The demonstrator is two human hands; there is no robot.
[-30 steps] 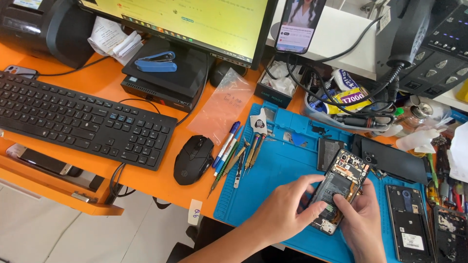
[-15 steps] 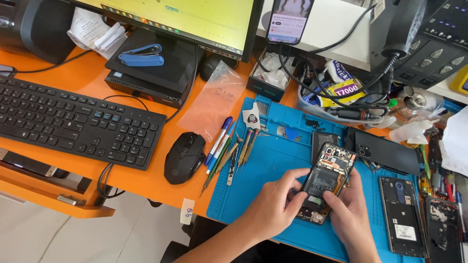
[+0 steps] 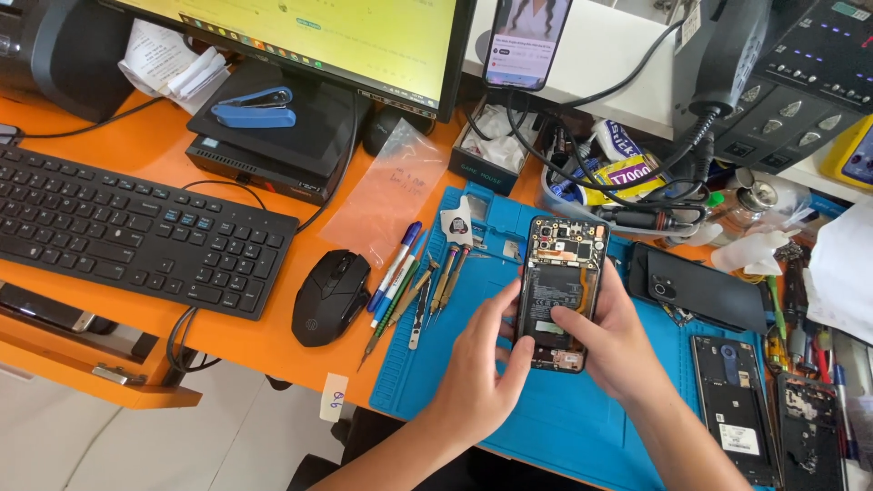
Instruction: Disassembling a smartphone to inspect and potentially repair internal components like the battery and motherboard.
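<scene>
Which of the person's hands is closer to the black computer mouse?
The left. The left hand holds the opened phone by its left edge, on the side facing the mouse. The right hand grips the phone's right edge, farther from the mouse.

Orange bench. On it: black keyboard at left, black mouse just beside it, clear plastic bag, small black computer box under the monitor. Blue work mat covers the right part; pens and screwdrivers lie along its left edge, black phone cover and two opened phone shells on its right.
</scene>
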